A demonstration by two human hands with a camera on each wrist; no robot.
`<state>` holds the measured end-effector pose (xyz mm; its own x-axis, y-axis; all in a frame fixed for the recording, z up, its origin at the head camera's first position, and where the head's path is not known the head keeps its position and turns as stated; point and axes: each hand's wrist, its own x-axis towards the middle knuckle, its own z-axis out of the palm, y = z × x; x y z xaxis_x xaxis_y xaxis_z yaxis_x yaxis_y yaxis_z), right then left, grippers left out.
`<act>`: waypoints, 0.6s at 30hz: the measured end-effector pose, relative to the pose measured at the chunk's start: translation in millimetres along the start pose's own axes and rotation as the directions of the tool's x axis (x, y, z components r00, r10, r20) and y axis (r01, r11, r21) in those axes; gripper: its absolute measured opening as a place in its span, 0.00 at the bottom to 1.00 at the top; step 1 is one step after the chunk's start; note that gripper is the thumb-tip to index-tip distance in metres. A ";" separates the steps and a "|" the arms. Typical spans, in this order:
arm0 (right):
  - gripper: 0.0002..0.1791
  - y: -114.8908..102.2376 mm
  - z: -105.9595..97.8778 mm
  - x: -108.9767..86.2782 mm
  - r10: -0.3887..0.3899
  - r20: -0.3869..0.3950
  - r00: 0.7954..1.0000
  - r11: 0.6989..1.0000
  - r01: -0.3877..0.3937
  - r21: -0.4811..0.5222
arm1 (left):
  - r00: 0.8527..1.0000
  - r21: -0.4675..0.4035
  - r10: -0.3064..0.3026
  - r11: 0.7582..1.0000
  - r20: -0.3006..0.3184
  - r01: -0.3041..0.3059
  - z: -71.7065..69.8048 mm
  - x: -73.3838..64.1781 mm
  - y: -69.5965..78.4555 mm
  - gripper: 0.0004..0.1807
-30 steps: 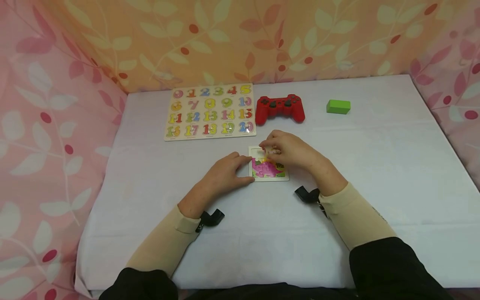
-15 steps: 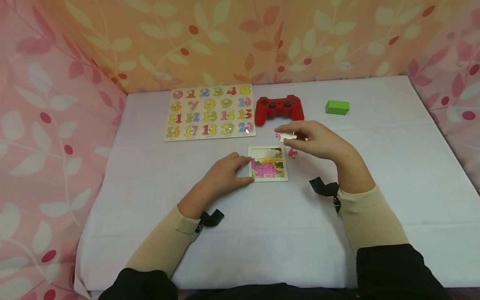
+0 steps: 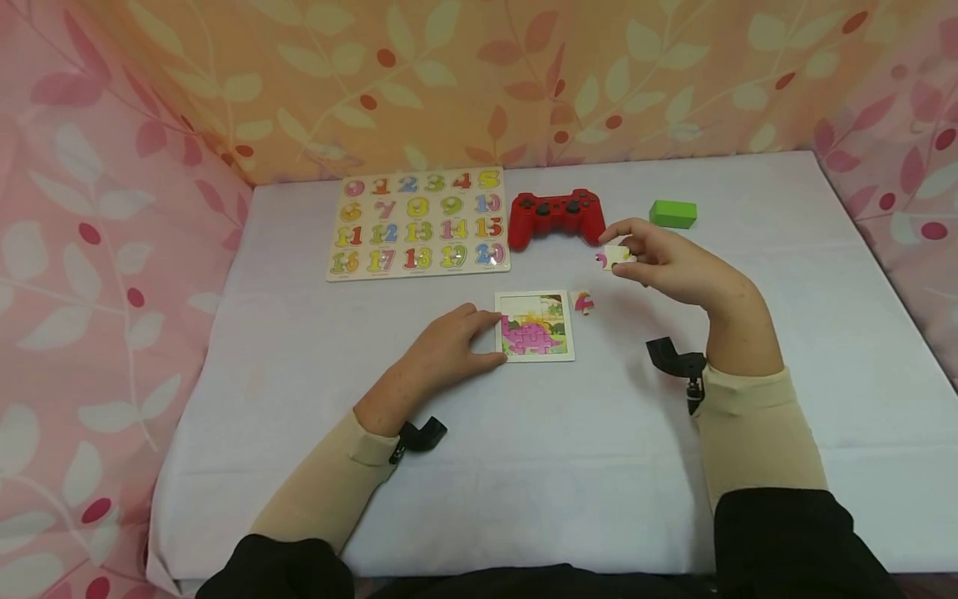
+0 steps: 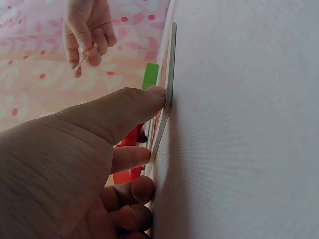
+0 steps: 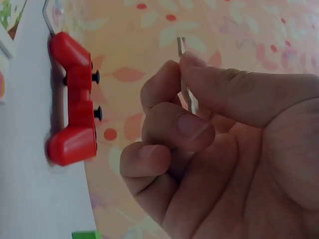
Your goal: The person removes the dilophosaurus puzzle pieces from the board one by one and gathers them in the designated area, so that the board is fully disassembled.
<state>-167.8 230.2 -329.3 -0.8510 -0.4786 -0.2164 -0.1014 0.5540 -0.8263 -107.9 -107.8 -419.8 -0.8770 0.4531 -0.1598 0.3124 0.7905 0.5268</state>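
In the head view, the right hand point(image 3: 684, 266) is pinching a puzzle piece point(image 3: 617, 259) between thumb and fingers. The puzzle tray point(image 3: 540, 358) is lying to that hand's left and closer to the person, its bare gap stretching left to right just past the left forefinger. So the left hand point(image 3: 449, 353) is sitting nearer the gap, its thumb and forefinger spread apart and touching the tray's left edge. A loose piece point(image 3: 583, 303) is resting between the hands, just beside the tray. The green block point(image 3: 673, 214) is standing beyond the right hand, the red controller point(image 3: 557, 219) beyond and left of it.

In the left wrist view, the left thumb and forefinger are meeting the tray's edge, the other fingers curling; the right hand is hanging above table level.

In the right wrist view, the held piece is showing edge-on, so its long axis cannot be told.
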 end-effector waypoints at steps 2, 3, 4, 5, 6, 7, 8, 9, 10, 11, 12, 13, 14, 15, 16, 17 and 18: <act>0.22 4.3 -3.3 -0.8 0.024 -0.001 1.000 1.000 -0.024 0.019 | 1.000 0.000 0.000 1.000 -0.002 0.000 0.6 0.3 -0.7 0.37; 0.22 6.5 -4.7 -0.8 0.038 -0.002 0.999 0.999 -0.038 0.031 | 1.000 -0.002 0.000 1.000 -0.003 0.000 0.9 0.5 -0.9 0.37; 0.21 8.6 -6.0 -0.9 0.053 -0.001 0.999 0.998 -0.053 0.039 | 1.000 -0.003 0.000 1.000 -0.004 0.000 1.0 0.6 -1.0 0.37; 0.21 10.9 -7.1 -0.5 0.072 -0.003 0.997 0.996 -0.071 0.045 | 1.000 -0.003 0.000 1.000 -0.004 0.000 1.0 0.7 -1.0 0.37; 0.20 13.2 -8.0 0.2 0.090 -0.005 0.996 0.995 -0.090 0.048 | 1.000 -0.004 0.000 1.000 -0.005 0.000 1.0 0.7 -0.8 0.37; 0.20 15.8 -8.8 1.2 0.108 -0.007 0.994 0.993 -0.107 0.052 | 1.000 -0.002 -0.001 1.000 -0.006 0.001 1.1 0.7 -0.9 0.37; 0.19 18.6 -9.3 2.5 0.122 -0.008 0.992 0.991 -0.122 0.061 | 1.000 -0.001 -0.001 1.000 -0.007 0.001 1.1 0.7 -0.8 0.37; 0.19 22.1 -9.6 4.0 0.135 -0.005 0.991 0.989 -0.134 0.069 | 1.000 -0.001 -0.002 1.000 -0.007 0.002 1.0 0.7 -0.6 0.37; 0.18 25.8 -9.7 5.6 0.144 0.001 0.990 0.987 -0.144 0.078 | 1.000 0.001 -0.004 1.000 -0.008 0.004 1.0 0.7 -0.5 0.37; 0.18 29.8 -9.6 7.4 0.150 0.008 0.989 0.985 -0.150 0.091 | 1.000 0.002 -0.005 1.000 -0.008 0.005 1.1 0.7 -0.5 0.37; 0.18 33.5 -9.3 8.7 0.157 0.014 0.988 0.983 -0.157 0.094 | 1.000 0.003 -0.006 1.000 -0.009 0.006 1.1 0.7 -0.2 0.37; 0.18 37.6 -8.9 10.2 0.165 0.021 0.986 0.981 -0.166 0.097 | 1.000 0.002 -0.008 1.000 -0.010 0.008 1.0 0.6 0.0 0.37; 0.19 41.2 -8.4 11.6 0.171 0.031 0.985 0.980 -0.173 0.098 | 1.000 0.000 -0.010 1.000 -0.010 0.010 0.9 0.6 0.3 0.37; 0.19 44.8 -7.9 12.8 0.178 0.037 0.983 0.979 -0.181 0.097 | 1.000 -0.001 -0.011 1.000 -0.010 0.011 0.9 0.5 0.6 0.37; 0.19 47.8 -7.2 14.0 0.184 0.044 0.982 0.977 -0.188 0.099 | 1.000 -0.001 -0.012 1.000 -0.010 0.012 0.9 0.4 0.8 0.37; 0.20 50.3 -6.6 15.0 0.193 0.049 0.980 0.975 -0.197 0.099 | 1.000 -0.002 -0.013 1.000 -0.010 0.013 0.8 0.3 1.2 0.37; 0.20 52.5 -6.0 15.9 0.201 0.053 0.978 0.974 -0.205 0.094 | 1.000 -0.002 -0.014 1.000 -0.010 0.014 0.7 0.1 1.5 0.37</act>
<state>-189.7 255.8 -373.1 -0.8253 -0.3932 -0.4052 0.1242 0.5736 -0.8097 -107.3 -106.3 -419.6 -0.8849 0.4378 -0.1590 0.2992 0.7958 0.5264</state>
